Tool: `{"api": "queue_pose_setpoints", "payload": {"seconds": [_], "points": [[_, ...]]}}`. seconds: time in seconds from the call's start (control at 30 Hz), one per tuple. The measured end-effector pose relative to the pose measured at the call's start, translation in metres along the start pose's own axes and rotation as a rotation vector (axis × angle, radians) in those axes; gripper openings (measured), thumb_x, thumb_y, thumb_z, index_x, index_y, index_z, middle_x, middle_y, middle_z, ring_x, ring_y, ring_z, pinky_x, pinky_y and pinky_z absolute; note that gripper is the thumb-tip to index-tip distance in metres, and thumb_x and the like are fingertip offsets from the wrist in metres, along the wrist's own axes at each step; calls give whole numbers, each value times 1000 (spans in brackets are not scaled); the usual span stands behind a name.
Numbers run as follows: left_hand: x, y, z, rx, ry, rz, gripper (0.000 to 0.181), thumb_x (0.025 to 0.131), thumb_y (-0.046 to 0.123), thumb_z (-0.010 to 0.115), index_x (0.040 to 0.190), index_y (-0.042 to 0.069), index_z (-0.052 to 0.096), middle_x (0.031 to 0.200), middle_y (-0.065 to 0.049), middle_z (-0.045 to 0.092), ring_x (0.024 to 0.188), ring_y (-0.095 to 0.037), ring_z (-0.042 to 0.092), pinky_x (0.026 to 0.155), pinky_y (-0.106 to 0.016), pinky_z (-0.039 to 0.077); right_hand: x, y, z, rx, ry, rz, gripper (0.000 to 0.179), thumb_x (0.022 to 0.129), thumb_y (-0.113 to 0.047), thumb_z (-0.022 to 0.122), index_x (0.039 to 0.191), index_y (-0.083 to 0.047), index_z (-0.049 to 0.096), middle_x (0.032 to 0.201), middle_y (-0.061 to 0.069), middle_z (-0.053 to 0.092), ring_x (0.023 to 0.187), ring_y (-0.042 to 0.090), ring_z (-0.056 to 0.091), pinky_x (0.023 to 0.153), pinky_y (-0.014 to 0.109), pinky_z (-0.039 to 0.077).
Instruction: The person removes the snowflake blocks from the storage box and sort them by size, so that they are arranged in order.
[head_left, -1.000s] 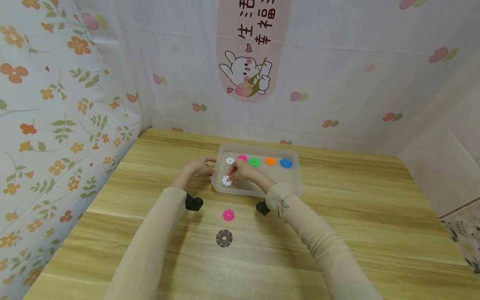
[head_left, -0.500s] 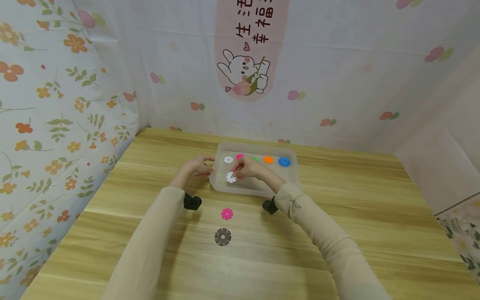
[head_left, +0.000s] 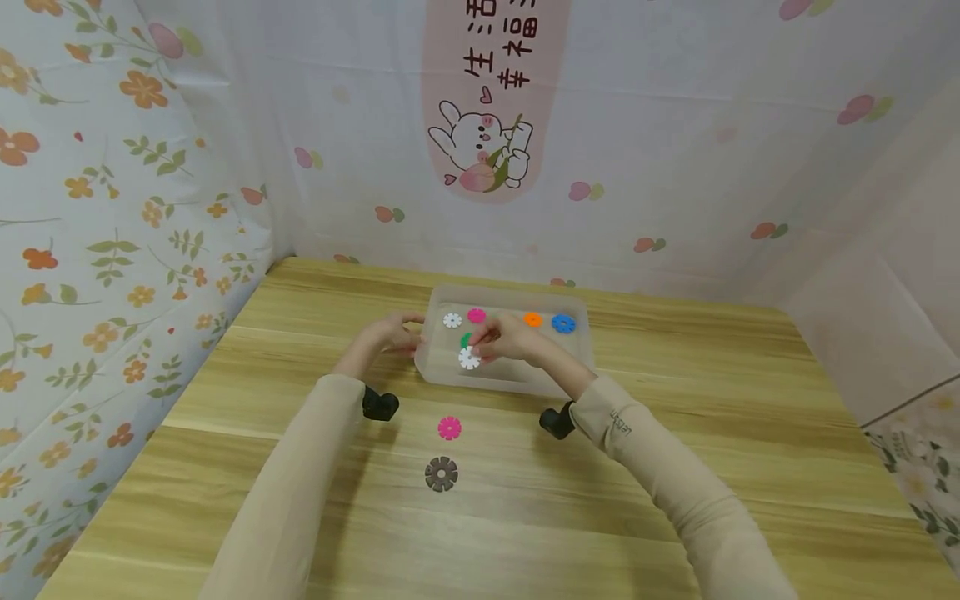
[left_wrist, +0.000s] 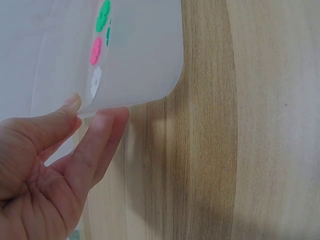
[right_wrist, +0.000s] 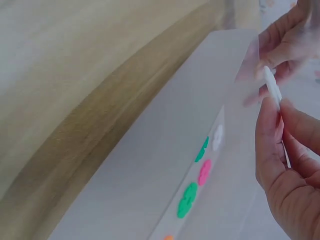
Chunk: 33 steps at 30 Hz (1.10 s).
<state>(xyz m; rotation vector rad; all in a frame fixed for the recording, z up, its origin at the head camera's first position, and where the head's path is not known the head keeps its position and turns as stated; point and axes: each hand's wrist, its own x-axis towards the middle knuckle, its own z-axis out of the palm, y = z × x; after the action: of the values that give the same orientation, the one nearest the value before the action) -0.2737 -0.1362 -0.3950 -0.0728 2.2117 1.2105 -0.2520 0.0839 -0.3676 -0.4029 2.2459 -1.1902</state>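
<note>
My right hand [head_left: 512, 340] pinches a white notched plastic disc [head_left: 469, 358] between thumb and fingers, above the translucent plastic box [head_left: 517, 385]. The right wrist view shows this white disc [right_wrist: 272, 85] edge-on. With thumb and fingers, my left hand [head_left: 392, 333] grips the box's left end; in the left wrist view, the hand [left_wrist: 65, 165] pinches its rim. Along the box's far side lie another white disc [head_left: 452, 320], a pink disc [head_left: 476, 316], an orange disc [head_left: 532, 319] and a blue disc [head_left: 564, 323]. A dark green disc [head_left: 467, 339] is partly covered; a green disc [right_wrist: 187, 200] shows in the right wrist view.
On the wooden table [head_left: 675, 467] in front of the box lie a pink disc [head_left: 449, 428] and a larger dark brown disc [head_left: 441, 474]. A patterned cloth [head_left: 337, 167] hangs behind and to the left.
My right hand has moved slightly right across the box with the white disc. A dark green disc now shows beside it, while the brighter green one is covered. My left hand stays on the box.
</note>
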Motion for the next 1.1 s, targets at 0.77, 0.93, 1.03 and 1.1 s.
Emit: {"api": "queue_pose_setpoints", "payload": {"seconds": [0.77, 0.93, 1.03, 1.1], "points": [[-1, 1, 1, 9, -3, 6, 52, 94, 6, 48, 142, 6, 29, 125, -24, 49, 77, -10, 54, 89, -30, 50, -30, 21, 21, -111, -72, -137, 11, 83, -3, 65, 92, 2, 68, 85, 11, 68, 69, 9, 58, 73, 34, 56], [-1, 1, 1, 7, -7, 6, 52, 94, 5, 47, 142, 5, 29, 121, -23, 50, 76, -10, 54, 89, -30, 50, -36, 28, 32, -150, -91, -134, 10, 81, -3, 66, 89, 1, 69, 84, 9, 69, 69, 7, 57, 70, 27, 55], [-2, 1, 0, 7, -3, 1, 51, 94, 5, 47, 142, 5, 30, 119, -22, 51, 77, -11, 54, 87, -28, 51, -37, 34, 38, -178, -85, -131, 8, 80, -2, 67, 87, 1, 70, 83, 9, 69, 69, 6, 56, 66, 21, 53], [-1, 2, 0, 6, -4, -1, 51, 94, 5, 47, 142, 5, 29, 119, -22, 51, 79, -12, 54, 86, -28, 51, -37, 38, 42, -201, -82, -138, 7, 80, -1, 67, 86, 1, 70, 81, 9, 69, 67, 6, 56, 63, 19, 52]]}}
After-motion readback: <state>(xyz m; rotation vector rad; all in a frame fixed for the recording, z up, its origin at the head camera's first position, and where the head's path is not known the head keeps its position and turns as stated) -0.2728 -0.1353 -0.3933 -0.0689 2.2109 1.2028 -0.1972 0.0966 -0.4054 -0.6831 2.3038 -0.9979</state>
